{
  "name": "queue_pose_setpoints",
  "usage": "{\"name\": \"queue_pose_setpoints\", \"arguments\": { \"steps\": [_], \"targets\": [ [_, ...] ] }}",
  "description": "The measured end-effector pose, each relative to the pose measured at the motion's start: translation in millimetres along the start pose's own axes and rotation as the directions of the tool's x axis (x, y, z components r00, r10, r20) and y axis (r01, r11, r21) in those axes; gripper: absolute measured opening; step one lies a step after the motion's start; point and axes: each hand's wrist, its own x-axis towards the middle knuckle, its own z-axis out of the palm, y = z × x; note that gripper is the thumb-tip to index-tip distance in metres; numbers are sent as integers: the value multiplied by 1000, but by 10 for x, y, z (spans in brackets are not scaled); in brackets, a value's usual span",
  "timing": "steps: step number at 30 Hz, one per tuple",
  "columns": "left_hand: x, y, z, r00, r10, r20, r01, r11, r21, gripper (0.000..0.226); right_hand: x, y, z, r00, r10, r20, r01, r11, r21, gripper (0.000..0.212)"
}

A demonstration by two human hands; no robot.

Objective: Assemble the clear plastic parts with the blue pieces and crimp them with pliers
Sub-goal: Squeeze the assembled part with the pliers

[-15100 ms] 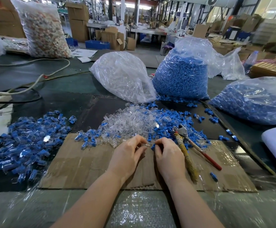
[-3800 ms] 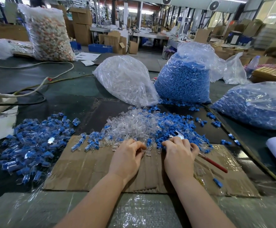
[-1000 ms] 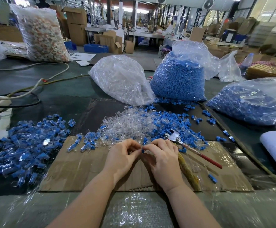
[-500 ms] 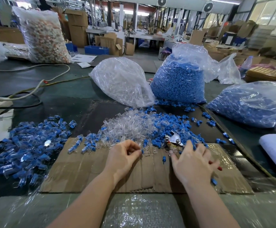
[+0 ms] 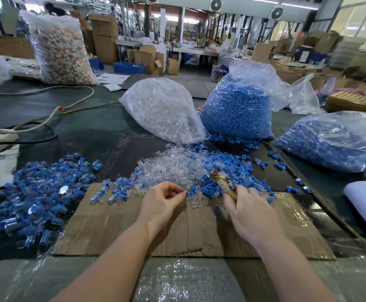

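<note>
pliers [image 5: 222,183] in right hand [image 5: 248,211]

I see a loose heap of clear plastic parts [image 5: 173,168] mid-bench, touching scattered blue pieces [image 5: 228,168] on its right. The pliers [image 5: 222,182], blurred, with a tape-wrapped handle, are lifted above the cardboard. Assembled blue-and-clear units [image 5: 40,192] lie piled far left.

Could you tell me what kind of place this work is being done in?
Most likely a factory assembly floor: bulk bags of blue pieces and clear parts, stacked cardboard boxes behind, and wall fans overhead.
</note>
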Motion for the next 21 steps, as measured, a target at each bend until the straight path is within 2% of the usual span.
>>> {"name": "queue_pose_setpoints", "arguments": {
  "steps": [2, 4, 7, 9, 13, 21],
  "targets": [
    [41, 52, -24, 995, -104, -7, 101, 979, -176, 5, 20, -98, -55, 986, -48, 158, 11, 974, 228, 35],
    [74, 117, -53, 983, -182, -6, 171, 936, -308, 6, 24, -196, -100, 964, -92, 251, -12, 924, 382, 37],
    [111, 179, -60, 970, -244, -3, 225, 900, -374, 3, 2, -297, -157, 934, -149, 326, -55, 839, 541, 38],
    [120, 202, -60, 963, -269, -18, 244, 898, -365, 2, -14, -327, -175, 905, -178, 386, -87, 812, 577, 35],
    [118, 203, -84, 957, -288, -27, 260, 897, -358, 1, -55, -336, -204, 854, -210, 475, -155, 770, 619, 13],
    [113, 204, -58, 948, -315, -52, 281, 899, -336, 3, -62, -346, -274, 813, -217, 540, -156, 813, 561, 12]
  ]
}}
